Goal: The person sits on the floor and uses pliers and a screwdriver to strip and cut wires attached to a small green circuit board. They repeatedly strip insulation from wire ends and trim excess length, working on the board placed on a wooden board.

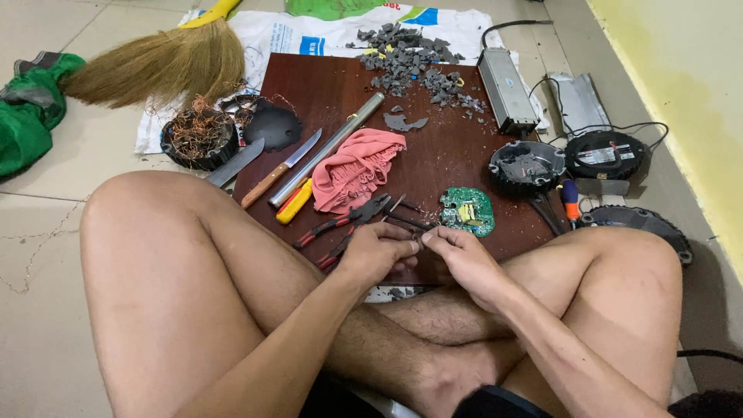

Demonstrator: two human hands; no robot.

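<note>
Crossed bare legs [232, 310] nearest; left hand [377, 251] and right hand [458, 254] meeting, fingers pinched together on a small dark part [416, 238] beside green circuit board [467, 210] and red-handled pliers [344, 220].

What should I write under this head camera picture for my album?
Sitting cross-legged, a person's left hand and right hand pinch a small part together beside a green circuit board on a dark wooden board.
</note>
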